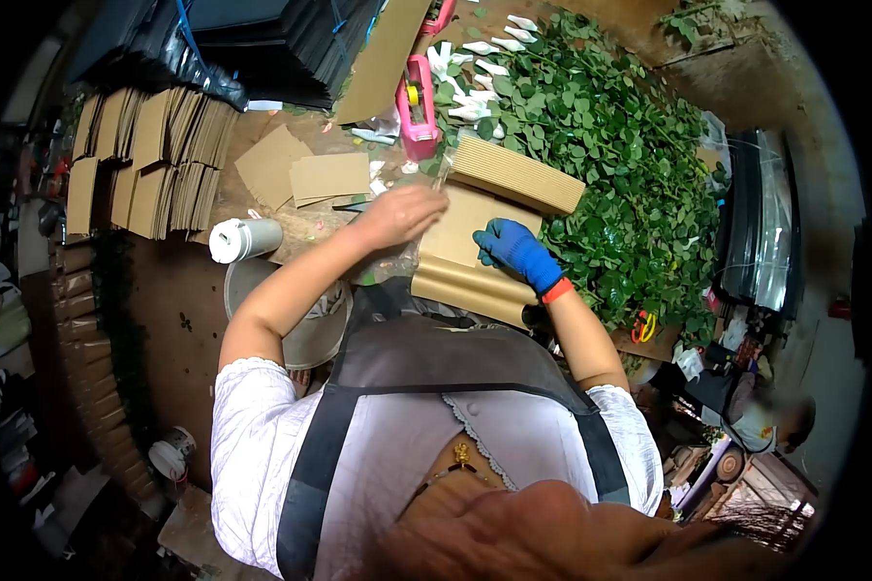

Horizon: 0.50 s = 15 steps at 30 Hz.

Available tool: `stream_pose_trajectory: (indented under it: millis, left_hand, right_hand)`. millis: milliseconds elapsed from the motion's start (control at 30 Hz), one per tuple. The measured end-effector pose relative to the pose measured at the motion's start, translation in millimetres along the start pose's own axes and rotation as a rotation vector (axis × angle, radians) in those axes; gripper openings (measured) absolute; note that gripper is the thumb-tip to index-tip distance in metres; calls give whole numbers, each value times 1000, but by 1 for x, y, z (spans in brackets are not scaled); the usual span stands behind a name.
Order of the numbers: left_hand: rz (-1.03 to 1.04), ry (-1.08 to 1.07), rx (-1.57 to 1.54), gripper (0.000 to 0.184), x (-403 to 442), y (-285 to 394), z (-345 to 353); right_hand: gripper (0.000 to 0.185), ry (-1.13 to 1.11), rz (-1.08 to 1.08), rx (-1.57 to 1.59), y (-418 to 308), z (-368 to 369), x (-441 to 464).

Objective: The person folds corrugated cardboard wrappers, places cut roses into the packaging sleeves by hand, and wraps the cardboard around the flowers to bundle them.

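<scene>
A brown cardboard box (470,218) lies opened out on the bench before me, with a ribbed raised side (518,174) at the far edge and a smooth curved flap (475,289) at the near edge. My left hand (407,215), bare, is at its left end with the fingers closed together. Crinkled clear plastic (443,172) shows by those fingertips; whether they grip it is hard to see. Over the box's right part, my right hand (518,252) wears a blue glove with an orange-red cuff, its fingers curled in. Anything inside that grip is hidden.
Leafy green stems (610,165), some with white-wrapped heads (492,68), cover the bench's right side. A pink tape dispenser (417,111) stands beyond the box. Cardboard pieces (329,177), a white canister (245,239) and stacked folded cardboard (165,160) are leftward. Scissors (643,326) lie rightward.
</scene>
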<state>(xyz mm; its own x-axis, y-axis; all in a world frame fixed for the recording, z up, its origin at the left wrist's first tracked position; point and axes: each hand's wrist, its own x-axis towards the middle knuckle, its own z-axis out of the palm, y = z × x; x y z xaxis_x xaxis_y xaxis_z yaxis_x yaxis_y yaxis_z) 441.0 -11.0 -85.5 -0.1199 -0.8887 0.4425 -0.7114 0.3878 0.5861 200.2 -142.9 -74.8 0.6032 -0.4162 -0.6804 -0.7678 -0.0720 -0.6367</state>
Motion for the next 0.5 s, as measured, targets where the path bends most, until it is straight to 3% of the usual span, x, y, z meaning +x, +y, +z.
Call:
stream_pose_trajectory:
  millis: [67,133,167,200,267,300,333,400,500]
  left_hand:
    - [71,-129,-100,16,13,14,12]
    - [150,-163,-8,13,12,15,28]
    - [137,-177,14,13,12,16,29]
    - [108,-195,-18,11,11,17,31]
    - [82,-196,18,13,12,23,29]
    - [76,-198,28,13,13,25,28]
    - [68,-202,39,14,13,26,27]
    - [39,-219,44,15,14,29,24]
    - [64,-231,45,20,16,29,22]
  right_hand:
    - [40,55,-19,-6,4,5,-2]
    - [45,63,-9,-226,-21,-6,-18]
    - [48,117,-69,-535,-24,-9,-21]
    - [45,14,-38,-754,-38,-16,-25]
    - [42,-133,-49,-895,-53,-23,-34]
    - [38,-189,-141,-820,-46,-22,-31]
    - [35,-4,-346,-779,-20,-6,-21]
    - [34,44,-286,-744,-11,13,-9]
    - [32,138,-394,-585,1,8,-25]
